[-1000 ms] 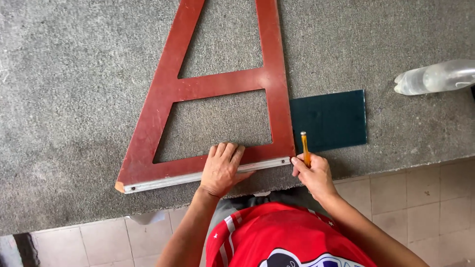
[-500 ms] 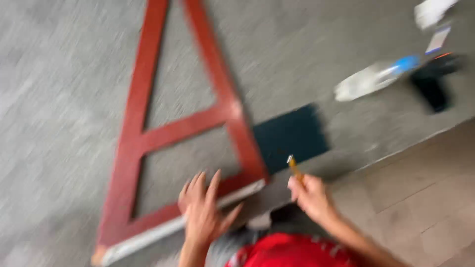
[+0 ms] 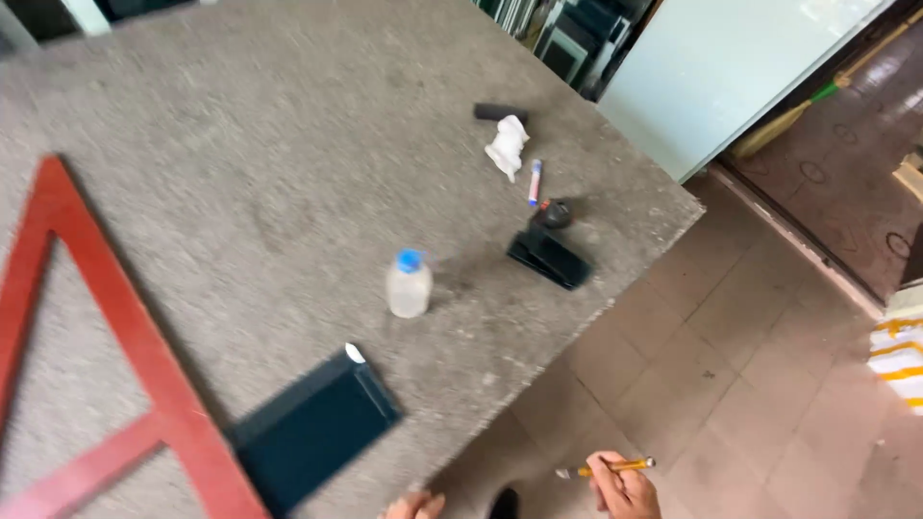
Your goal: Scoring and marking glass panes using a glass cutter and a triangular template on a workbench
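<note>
While right hand [image 3: 625,488] grips pencil [image 3: 615,468], off table edge [image 3: 615,308], over tiles [image 3: 711,384]

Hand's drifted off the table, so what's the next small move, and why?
Probably bring the right hand back over the dark sheet beside the red frame: the pencil it holds hangs over the floor tiles, clear of the table.

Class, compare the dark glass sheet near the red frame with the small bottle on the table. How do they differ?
The dark glass sheet lies flat; the small bottle stands upright. The sheet is dark and rectangular; the bottle is pale, rounded and blue-capped. The sheet reaches under the red frame; the bottle stands alone. Both rest on the grey table.
</note>
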